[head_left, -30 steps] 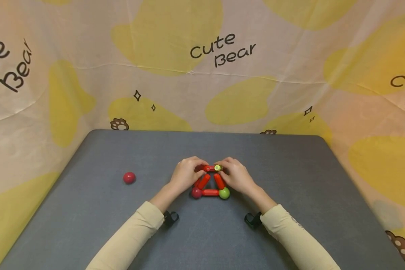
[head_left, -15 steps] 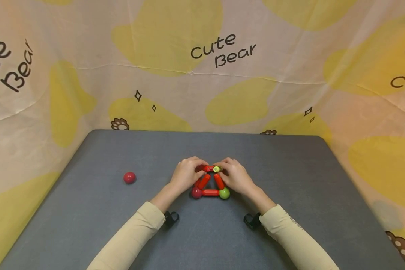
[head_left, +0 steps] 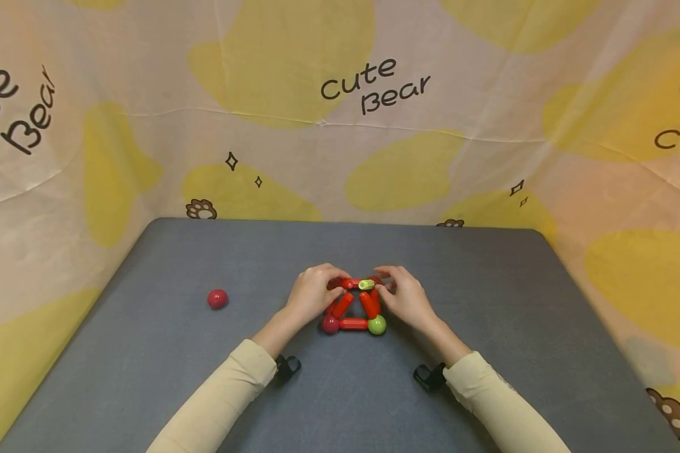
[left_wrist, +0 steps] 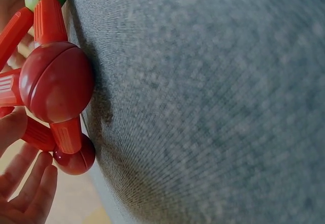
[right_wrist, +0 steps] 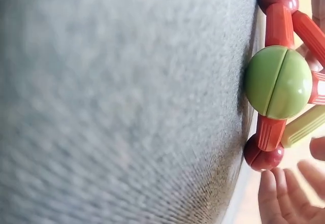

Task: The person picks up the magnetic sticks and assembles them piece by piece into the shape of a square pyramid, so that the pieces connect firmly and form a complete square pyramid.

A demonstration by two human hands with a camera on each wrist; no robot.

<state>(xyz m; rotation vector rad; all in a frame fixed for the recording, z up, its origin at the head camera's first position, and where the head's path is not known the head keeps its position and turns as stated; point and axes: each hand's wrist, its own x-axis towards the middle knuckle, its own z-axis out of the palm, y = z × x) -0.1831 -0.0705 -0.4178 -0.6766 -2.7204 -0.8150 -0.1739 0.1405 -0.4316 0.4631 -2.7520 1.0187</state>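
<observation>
A frame of magnetic rods and balls stands on the table between the hands. Its front corners are a red ball (head_left: 330,324) and a green ball (head_left: 376,324), joined by a red rod (head_left: 354,324). Two more red rods (head_left: 344,304) slant up from them. My left hand (head_left: 316,286) pinches a red rod at the rear left, near another red ball (left_wrist: 76,158). A yellow-green rod (right_wrist: 303,126) leans up from the rear right red ball (right_wrist: 264,155). Beside it my right hand (head_left: 406,299) has its fingers spread, with the thumb apart from the rod.
A loose red ball (head_left: 218,299) lies on the grey table (head_left: 147,352) to the left. A patterned cloth (head_left: 294,151) hangs behind and along both sides. Black wrist mounts (head_left: 288,366) sit beneath both wrists.
My right hand has let go of the yellow-green rod and drawn back slightly to the right. The rod now leans across the rear right corner. The left hand has stayed in place.
</observation>
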